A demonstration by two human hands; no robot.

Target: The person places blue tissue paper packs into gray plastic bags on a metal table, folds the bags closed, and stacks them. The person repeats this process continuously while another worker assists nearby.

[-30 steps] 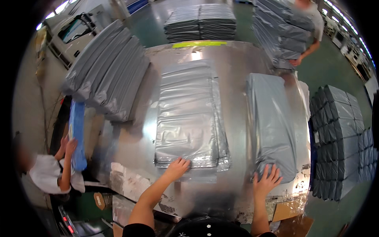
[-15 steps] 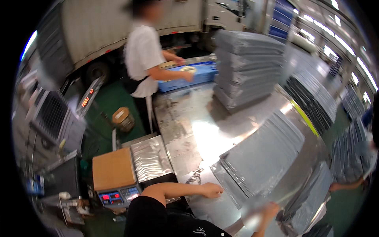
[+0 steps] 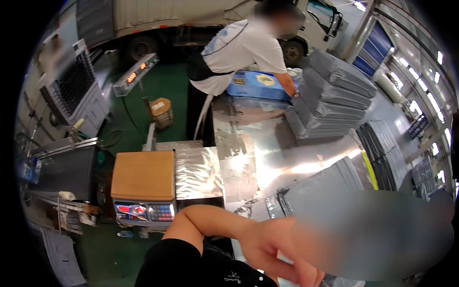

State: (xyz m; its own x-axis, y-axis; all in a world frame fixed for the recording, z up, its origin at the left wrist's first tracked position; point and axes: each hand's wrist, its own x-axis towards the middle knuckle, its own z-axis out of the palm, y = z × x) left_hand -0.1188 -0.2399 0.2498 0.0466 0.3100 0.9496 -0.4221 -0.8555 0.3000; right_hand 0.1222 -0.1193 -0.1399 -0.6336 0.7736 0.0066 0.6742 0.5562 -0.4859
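Note:
My left hand (image 3: 268,240) is raised close in front of me over the near side of the metal table (image 3: 267,162). Its thumb side shows low down, while a large grey-blue blur covers the other fingers. Whatever it may hold cannot be made out. My right hand is not visible. Beyond the blur lies a pile of flat grey plastic bags (image 3: 330,179), partly covered. Left of my arm stands a digital scale (image 3: 143,210) with a brown board (image 3: 143,175) on top and a lit red display.
A silvery sheet-covered surface (image 3: 198,172) adjoins the scale. A tall stack of packed grey bags (image 3: 330,98) leans at the table's far right. A co-worker (image 3: 241,52) in white bends over a blue package (image 3: 258,85). Behind are a truck (image 3: 191,19) and a lit display (image 3: 136,74).
My left hand has risen from the table toward me, and my right hand has gone from sight. The view has shifted right to left; the co-worker now leans over, reaching toward the grey stack.

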